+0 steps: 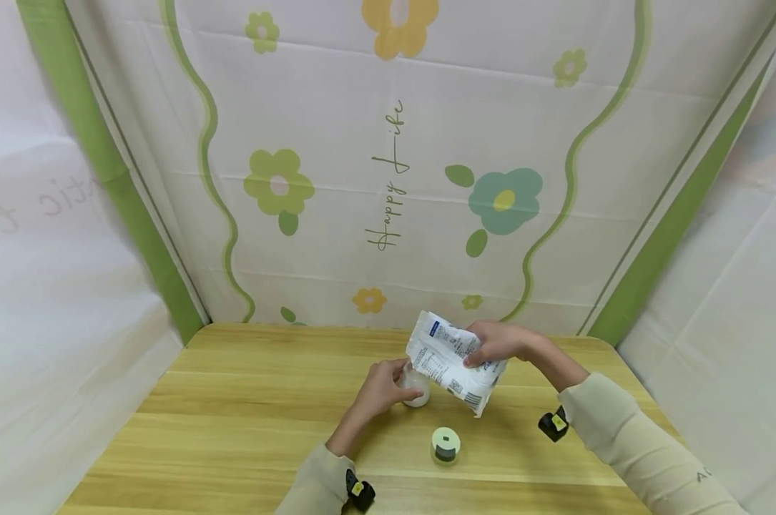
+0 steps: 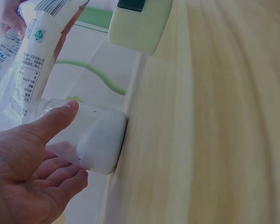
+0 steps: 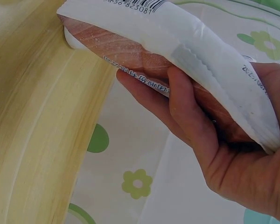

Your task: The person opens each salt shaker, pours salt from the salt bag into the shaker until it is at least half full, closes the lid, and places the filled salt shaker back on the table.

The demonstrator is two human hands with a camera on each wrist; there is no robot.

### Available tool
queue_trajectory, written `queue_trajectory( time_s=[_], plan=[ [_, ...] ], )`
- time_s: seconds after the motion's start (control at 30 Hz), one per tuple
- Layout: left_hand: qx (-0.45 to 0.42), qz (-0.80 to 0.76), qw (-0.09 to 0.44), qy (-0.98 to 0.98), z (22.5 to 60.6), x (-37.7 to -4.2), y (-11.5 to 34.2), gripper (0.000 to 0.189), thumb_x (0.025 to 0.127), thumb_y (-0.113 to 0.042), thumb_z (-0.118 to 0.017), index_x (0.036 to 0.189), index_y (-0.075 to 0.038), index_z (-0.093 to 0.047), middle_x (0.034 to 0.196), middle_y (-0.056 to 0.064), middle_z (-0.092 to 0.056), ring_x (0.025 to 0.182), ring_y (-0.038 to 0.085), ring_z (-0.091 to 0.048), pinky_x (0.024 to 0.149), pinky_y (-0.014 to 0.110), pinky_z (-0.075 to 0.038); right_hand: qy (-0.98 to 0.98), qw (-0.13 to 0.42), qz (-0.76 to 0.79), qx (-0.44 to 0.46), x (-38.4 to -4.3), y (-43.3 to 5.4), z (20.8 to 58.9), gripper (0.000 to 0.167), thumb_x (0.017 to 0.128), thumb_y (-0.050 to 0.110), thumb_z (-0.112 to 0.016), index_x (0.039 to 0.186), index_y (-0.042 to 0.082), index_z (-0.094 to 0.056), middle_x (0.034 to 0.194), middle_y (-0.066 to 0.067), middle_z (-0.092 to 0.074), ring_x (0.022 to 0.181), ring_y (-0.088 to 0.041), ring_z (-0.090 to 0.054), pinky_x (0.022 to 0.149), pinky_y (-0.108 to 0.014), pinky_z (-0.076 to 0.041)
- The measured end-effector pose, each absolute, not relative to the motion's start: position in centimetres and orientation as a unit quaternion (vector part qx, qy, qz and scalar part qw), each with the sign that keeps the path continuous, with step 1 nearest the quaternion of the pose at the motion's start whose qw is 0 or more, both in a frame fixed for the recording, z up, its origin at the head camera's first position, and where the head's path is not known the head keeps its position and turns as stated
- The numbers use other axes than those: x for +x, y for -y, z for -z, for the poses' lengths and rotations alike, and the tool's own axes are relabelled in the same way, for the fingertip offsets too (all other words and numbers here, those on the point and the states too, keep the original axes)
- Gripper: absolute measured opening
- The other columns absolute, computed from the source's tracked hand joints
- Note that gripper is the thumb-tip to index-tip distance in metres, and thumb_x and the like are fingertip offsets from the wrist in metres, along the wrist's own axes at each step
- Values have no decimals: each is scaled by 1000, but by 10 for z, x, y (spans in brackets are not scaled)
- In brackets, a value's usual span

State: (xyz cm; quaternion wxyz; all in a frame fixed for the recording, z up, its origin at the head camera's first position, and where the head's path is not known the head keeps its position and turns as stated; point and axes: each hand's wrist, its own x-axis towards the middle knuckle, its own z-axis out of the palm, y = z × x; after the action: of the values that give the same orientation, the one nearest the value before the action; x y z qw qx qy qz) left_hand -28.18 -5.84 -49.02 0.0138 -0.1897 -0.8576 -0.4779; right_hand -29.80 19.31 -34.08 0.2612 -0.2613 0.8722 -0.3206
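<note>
- White packet [image 1: 448, 361] was tilted, one end at the jar [image 1: 417, 396].
- Jar stood on the table [image 1: 233, 415]; left hand [image 1: 382, 386] had fingers clamped round it.
- Right of jar, right hand [image 1: 498, 342] had fingers clamped on packet.
- I saw a pale-green piece [image 1: 445, 438] near jar.

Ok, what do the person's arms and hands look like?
The left hand and right hand are ungloved. The left sleeve and right sleeve are pale beige; the right bears dark lettering. Each arm carries a small black device with a yellow patch.
</note>
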Motion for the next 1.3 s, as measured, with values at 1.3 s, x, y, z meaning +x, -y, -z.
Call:
queue_trajectory(
  time_s=[1.3],
  plan=[
    [-199, 472, 23, 859, 492, -282, 58, 65, 78, -21, -86, 132, 5, -60, 129, 20, -66, 117, 33, -66, 95, 42, -56, -872, 257, 313, -275, -298, -193, 339, 21, 85, 3, -66, 105, -3, -67, 84, -8, -72, 67, -16, -70, 61, -30, -60]
  ],
)
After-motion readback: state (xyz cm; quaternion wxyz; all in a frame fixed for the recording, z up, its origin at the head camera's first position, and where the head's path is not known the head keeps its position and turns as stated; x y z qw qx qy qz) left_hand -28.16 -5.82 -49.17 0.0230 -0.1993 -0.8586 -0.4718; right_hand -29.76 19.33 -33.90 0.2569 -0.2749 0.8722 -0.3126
